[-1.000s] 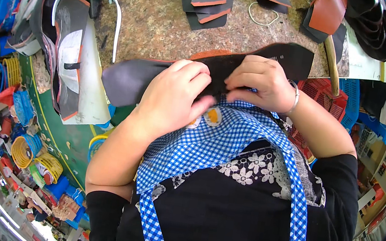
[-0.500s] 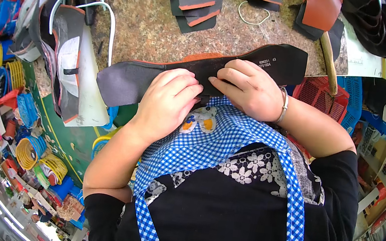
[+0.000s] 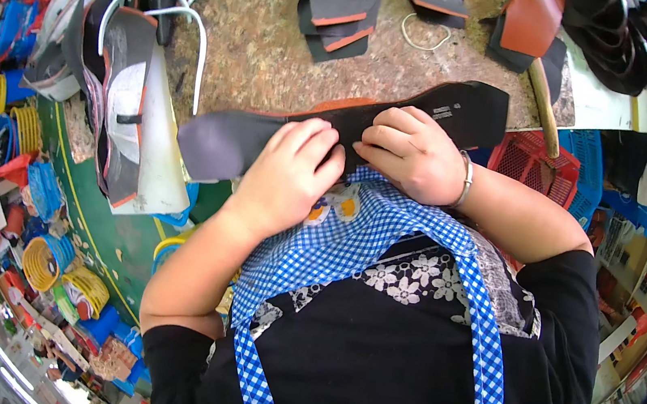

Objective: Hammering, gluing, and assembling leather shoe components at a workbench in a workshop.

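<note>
A long black leather shoe upper [image 3: 475, 114], with an orange-brown lining showing along its far edge, lies slanted across the bench's near edge. My left hand [image 3: 288, 171] grips its near edge left of the middle, fingers curled over the top. Close beside it, my right hand [image 3: 419, 159] holds the same piece right of the middle, fingers bent. Both thumbs are mostly hidden. The piece's left end [image 3: 213, 142] hangs free past my left hand, blurred. Under my hands is a blue-and-white checked apron [image 3: 353, 222].
The stone-patterned bench [image 3: 253, 54] carries more grey leather pieces [image 3: 344, 13], a pale loop of cord [image 3: 426, 34] and a wooden handle [image 3: 544, 108]. White strips [image 3: 198, 38] and stacked uppers [image 3: 121, 94] crowd its left side. Right of my forearm are red [image 3: 529, 160] and blue baskets [image 3: 580, 174].
The shoe upper's left end has shifted right and upward a little, and it now looks blurred. My left hand has moved slightly right with it, while my right hand stays nearly in place.
</note>
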A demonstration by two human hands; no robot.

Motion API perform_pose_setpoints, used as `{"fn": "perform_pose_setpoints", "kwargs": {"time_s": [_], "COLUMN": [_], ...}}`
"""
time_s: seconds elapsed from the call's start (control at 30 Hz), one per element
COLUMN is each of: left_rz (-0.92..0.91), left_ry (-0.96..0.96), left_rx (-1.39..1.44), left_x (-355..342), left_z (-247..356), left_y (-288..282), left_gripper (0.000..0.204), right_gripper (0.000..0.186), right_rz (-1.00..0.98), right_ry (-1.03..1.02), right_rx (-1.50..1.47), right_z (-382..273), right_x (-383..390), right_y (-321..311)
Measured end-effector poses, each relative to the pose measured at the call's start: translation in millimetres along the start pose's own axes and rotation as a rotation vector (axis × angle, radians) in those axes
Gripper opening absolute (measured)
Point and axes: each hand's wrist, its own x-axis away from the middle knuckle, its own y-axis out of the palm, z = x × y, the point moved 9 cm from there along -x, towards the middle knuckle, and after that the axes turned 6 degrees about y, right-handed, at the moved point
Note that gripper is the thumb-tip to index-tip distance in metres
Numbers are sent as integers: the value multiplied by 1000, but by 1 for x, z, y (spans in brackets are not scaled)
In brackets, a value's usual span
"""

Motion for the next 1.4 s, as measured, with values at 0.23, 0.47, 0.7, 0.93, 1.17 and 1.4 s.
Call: {"fn": "perform_pose_setpoints", "kwargs": {"time_s": [0.23, 0.47, 0.7, 0.93, 1.17, 1.4], "left_rz": [563, 548, 604, 182, 176, 755], "left_ry": [4, -188, -226, -296, -256, -643], "left_rx": [-628, 14, 200, -538, -545, -490], "left_x": [20, -40, -114, -151, -149, -37], "left_z": [19, -56, -98, -102, -111, -150], "left_y": [-78, -49, -42, 30, 19, -89], "left_gripper": [26, 47, 39, 50, 46, 31], "right_gripper": [29, 26, 39, 71, 25, 32], "right_rz": [362, 1308, 869, 387, 889, 644], "right_ry": [30, 844, 553, 578, 647, 163], "right_rx": [-66, -606, 539, 433, 16, 494], "right_z": [18, 243, 175, 226, 200, 56], "right_x": [-1, 127, 27, -126, -109, -73], "right_y": [-96, -210, -198, -93, -172, -151]}}
